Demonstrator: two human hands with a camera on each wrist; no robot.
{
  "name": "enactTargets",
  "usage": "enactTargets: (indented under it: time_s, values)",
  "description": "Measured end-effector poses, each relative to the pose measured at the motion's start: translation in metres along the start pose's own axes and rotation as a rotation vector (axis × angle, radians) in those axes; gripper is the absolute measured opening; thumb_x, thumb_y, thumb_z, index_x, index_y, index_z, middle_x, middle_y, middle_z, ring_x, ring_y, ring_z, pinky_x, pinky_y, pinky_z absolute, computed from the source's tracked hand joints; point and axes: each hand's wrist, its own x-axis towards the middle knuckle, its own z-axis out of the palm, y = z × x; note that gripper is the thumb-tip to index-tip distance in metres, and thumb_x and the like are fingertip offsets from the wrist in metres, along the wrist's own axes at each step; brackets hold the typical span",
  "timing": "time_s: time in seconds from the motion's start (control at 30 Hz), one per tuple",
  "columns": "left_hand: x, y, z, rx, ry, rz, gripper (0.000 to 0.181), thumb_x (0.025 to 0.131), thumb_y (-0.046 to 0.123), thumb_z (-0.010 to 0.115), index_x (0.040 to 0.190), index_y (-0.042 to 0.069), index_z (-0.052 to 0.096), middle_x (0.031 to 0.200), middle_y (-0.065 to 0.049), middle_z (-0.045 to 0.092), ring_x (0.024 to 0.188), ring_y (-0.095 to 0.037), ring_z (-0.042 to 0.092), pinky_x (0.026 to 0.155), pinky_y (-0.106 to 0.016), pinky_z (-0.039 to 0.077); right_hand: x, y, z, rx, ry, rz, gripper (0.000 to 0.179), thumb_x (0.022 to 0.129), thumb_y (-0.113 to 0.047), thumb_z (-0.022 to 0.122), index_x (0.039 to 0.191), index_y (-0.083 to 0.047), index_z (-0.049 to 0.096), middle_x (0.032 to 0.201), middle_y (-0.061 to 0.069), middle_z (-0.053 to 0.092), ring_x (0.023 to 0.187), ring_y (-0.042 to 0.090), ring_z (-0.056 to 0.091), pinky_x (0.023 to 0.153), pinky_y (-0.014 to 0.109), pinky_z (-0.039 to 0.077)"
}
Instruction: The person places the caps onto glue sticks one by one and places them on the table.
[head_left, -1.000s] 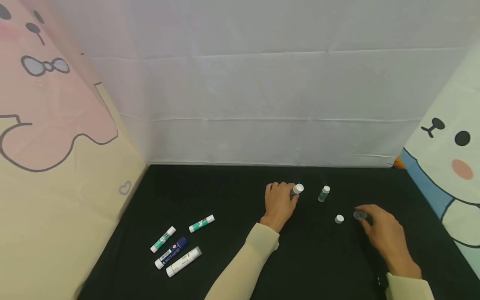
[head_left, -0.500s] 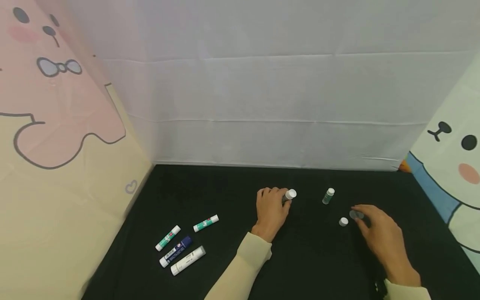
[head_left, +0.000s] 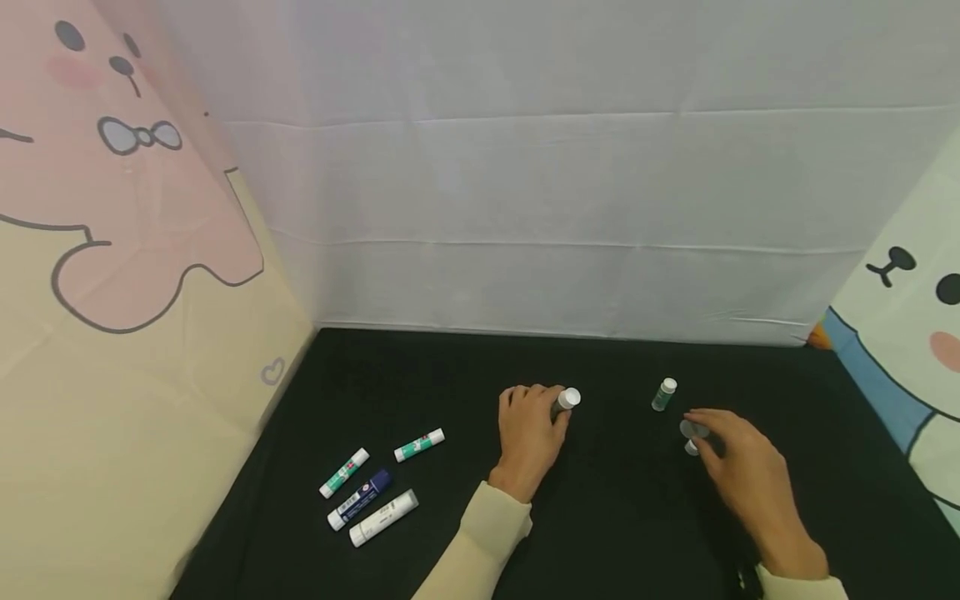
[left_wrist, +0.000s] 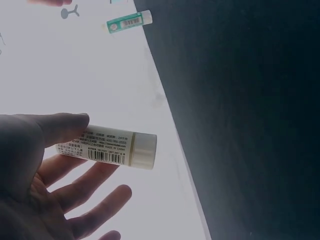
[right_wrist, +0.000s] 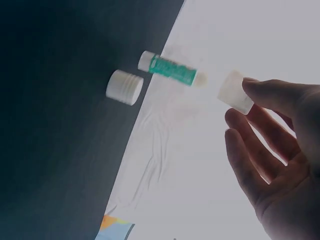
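Note:
My left hand [head_left: 525, 436] grips a white glue stick [head_left: 567, 402] that stands upright with its white end up. In the left wrist view, thumb and fingers hold the printed barrel of this glue stick [left_wrist: 107, 145]. On the right, my right hand [head_left: 746, 471] pinches a translucent cap [right_wrist: 236, 93] between thumb and fingers. Below that cap a small white cap [head_left: 692, 448] sits on the table, partly hidden by the fingers in the head view. A slim green glue stick [head_left: 663, 395] with a whitish top stands upright just behind.
On the left of the black table [head_left: 450, 358] lie two green-and-white glue sticks [head_left: 344, 473] [head_left: 419, 445], a dark blue one [head_left: 359, 500] and a larger white one [head_left: 384, 517]. A white cloth wall [head_left: 480, 283] closes the back; printed cloths hang at both sides.
My left hand has moved left and slightly nearer with the white glue stick. My right hand has moved left with the translucent cap, now overlapping the small white cap. The head view has shifted a little.

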Motion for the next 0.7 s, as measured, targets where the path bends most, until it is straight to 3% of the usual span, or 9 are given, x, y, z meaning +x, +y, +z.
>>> enactTargets:
  time_s: [0.43,0.7]
  values:
    - [-0.015,-0.009,-0.013,0.01,0.059,0.0,0.03,0.084,0.025,0.092,0.111,0.02,0.083,0.104,0.002,0.078,0.1,-0.022,0.068,0.103,-0.046,0.05,0.005,-0.017,0.009,0.057,0.056,-0.094,0.043,0.071,0.011,0.089,0.11,-0.003,0.078,0.111,0.016,0.075,0.095,0.04,0.073,0.071,0.063,0.057]
    - [-0.025,-0.013,-0.017,0.023,0.048,-0.02,0.029,0.084,0.025,0.092,0.112,0.019,0.083,0.104,0.002,0.078,0.1,-0.023,0.066,0.104,-0.046,0.049,0.006,-0.031,0.015,0.065,0.07,-0.149,0.045,0.069,0.012,0.09,0.11,-0.004,0.078,0.11,0.015,0.076,0.094,0.036,0.073,0.067,0.057,0.059]
